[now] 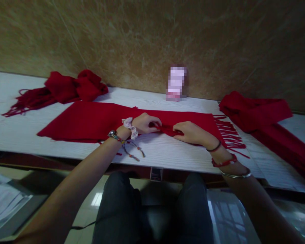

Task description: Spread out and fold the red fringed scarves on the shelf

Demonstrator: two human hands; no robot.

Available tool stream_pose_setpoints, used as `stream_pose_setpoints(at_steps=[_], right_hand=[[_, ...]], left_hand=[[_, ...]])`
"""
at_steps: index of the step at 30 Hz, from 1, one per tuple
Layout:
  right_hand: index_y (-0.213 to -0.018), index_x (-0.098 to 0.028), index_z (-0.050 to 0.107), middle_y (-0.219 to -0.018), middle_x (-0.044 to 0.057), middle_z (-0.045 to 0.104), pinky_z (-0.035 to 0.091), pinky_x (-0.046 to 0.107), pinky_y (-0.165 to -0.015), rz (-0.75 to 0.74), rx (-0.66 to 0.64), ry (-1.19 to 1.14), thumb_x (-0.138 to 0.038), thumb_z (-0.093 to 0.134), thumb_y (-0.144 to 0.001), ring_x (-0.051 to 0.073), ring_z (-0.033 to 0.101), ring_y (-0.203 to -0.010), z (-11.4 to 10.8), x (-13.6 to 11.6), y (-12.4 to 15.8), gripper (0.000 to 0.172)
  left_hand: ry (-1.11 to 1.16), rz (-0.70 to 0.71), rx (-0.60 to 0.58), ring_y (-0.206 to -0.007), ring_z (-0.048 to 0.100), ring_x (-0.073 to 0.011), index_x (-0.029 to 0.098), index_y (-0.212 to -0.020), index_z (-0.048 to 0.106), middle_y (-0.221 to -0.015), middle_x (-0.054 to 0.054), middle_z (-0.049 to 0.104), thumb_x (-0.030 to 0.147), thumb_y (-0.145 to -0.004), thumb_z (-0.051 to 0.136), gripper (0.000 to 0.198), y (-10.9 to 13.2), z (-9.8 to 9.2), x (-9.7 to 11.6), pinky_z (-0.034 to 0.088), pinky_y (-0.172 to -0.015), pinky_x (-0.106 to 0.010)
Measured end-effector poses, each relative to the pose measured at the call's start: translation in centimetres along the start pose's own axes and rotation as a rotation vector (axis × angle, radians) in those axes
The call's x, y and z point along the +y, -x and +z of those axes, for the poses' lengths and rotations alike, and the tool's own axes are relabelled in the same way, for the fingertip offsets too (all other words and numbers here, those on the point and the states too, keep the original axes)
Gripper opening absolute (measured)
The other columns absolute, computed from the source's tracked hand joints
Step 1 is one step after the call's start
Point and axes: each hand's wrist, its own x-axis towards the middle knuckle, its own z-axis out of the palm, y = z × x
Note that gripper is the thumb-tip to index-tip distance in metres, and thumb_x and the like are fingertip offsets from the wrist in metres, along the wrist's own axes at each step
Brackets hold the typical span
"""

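Observation:
A red scarf (91, 120) lies stretched across the white table in front of me, its fringe spread out at the right end. Near its middle, my left hand (144, 123) pinches the scarf's front edge between thumb and fingers. A short way to the right, my right hand (189, 133) has its fingers closed on the same edge. Between the two hands the cloth is bunched and slightly lifted. My fingertips are partly hidden in the fabric.
A crumpled red scarf (66, 86) rests at the back left, and a loosely folded one (256, 115) lies at the right. A blurred pink-white item (176, 83) stands against the brown marbled wall (132, 40). Papers (5, 206) sit low at the left, below the white table (22, 135).

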Motion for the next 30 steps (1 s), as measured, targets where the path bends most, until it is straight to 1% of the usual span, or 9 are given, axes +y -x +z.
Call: stream_pose_setpoints(at_steps=[3,7,10,12,14,17,20,24,30], right_hand=[[-0.078,-0.015,0.059,-0.076,0.004,0.063,0.034,0.024,-0.06,-0.003,0.004,0.058,-0.022,0.056,-0.079,0.014,0.053,-0.068,0.2,0.2,0.1,0.008],[-0.08,-0.014,0.061,-0.079,0.006,0.066,0.036,0.025,-0.061,0.022,0.017,0.124,-0.022,0.055,-0.081,0.015,0.057,-0.071,0.5,0.0,0.4,0.01],[-0.08,-0.014,0.061,-0.081,0.007,0.066,0.038,0.025,-0.062,0.042,0.023,0.176,-0.021,0.052,-0.083,0.016,0.058,-0.073,0.6,-0.2,0.7,0.012],[-0.082,-0.014,0.061,-0.082,0.008,0.066,0.04,0.026,-0.064,0.047,0.037,0.202,-0.021,0.05,-0.084,0.017,0.059,-0.075,0.7,-0.4,1.1,0.013],[-0.087,-0.014,0.061,-0.087,0.008,0.065,0.042,0.028,-0.068,0.032,0.073,0.213,-0.02,0.05,-0.084,0.018,0.058,-0.08,0.9,-0.4,1.5,0.013],[-0.096,-0.016,0.059,-0.094,0.009,0.063,0.043,0.031,-0.074,0.058,0.173,0.239,-0.013,0.05,-0.08,0.019,0.056,-0.087,1.5,-0.4,2.6,0.018],[-0.089,-0.016,0.06,-0.087,0.008,0.062,0.043,0.029,-0.073,0.115,0.219,0.261,-0.008,0.047,-0.08,0.018,0.055,-0.083,2.0,-0.3,3.5,0.018],[-0.082,-0.014,0.061,-0.08,0.008,0.061,0.042,0.027,-0.069,0.096,0.221,0.301,-0.006,0.043,-0.081,0.017,0.054,-0.075,2.2,-0.4,3.9,0.019],[-0.081,-0.013,0.062,-0.074,0.008,0.06,0.038,0.028,-0.067,0.078,0.226,0.417,-0.008,0.042,-0.084,0.018,0.052,-0.069,1.9,-0.7,3.7,0.02]], left_hand=[[-0.063,0.025,0.0,-0.067,0.062,-0.0088,0.017,-0.092,0.062,-0.076,0.001,0.068,0.026,-0.076,0.056,0.02,0.0,0.1,0.2,0.045,-0.064,-0.017],[-0.236,0.077,-0.011,-0.074,0.062,-0.0113,0.015,-0.098,0.06,-0.086,-0.004,0.067,0.024,-0.076,0.058,0.023,0.3,0.3,0.8,0.045,-0.067,-0.019],[-0.374,0.064,-0.024,-0.077,0.062,-0.014,0.016,-0.104,0.059,-0.09,-0.006,0.067,0.026,-0.079,0.057,0.027,0.7,0.6,1.2,0.045,-0.068,-0.022],[-0.448,0.038,-0.032,-0.075,0.062,-0.0151,0.018,-0.109,0.058,-0.088,-0.006,0.067,0.028,-0.082,0.054,0.029,1.1,0.9,1.4,0.046,-0.066,-0.024],[-0.498,0.029,-0.044,-0.071,0.062,-0.0149,0.02,-0.111,0.058,-0.085,-0.006,0.067,0.027,-0.085,0.049,0.029,1.5,1.1,1.5,0.045,-0.062,-0.023],[-0.54,0.074,-0.055,-0.069,0.061,-0.0136,0.02,-0.109,0.059,-0.08,-0.005,0.066,0.023,-0.088,0.041,0.027,2.1,1.2,1.8,0.044,-0.059,-0.023],[-0.578,0.131,-0.068,-0.073,0.06,-0.0129,0.019,-0.106,0.059,-0.084,-0.006,0.065,0.018,-0.089,0.038,0.026,2.5,1.2,2.2,0.043,-0.06,-0.022],[-0.648,0.127,-0.105,-0.085,0.058,-0.0138,0.018,-0.107,0.057,-0.098,-0.006,0.062,0.013,-0.088,0.04,0.026,2.6,1.4,2.7,0.043,-0.064,-0.022],[-0.661,0.102,-0.107,-0.087,0.057,-0.0146,0.019,-0.1,0.058,-0.092,-0.005,0.061,0.012,-0.088,0.039,0.023,2.7,1.4,2.8,0.043,-0.069,-0.023]])
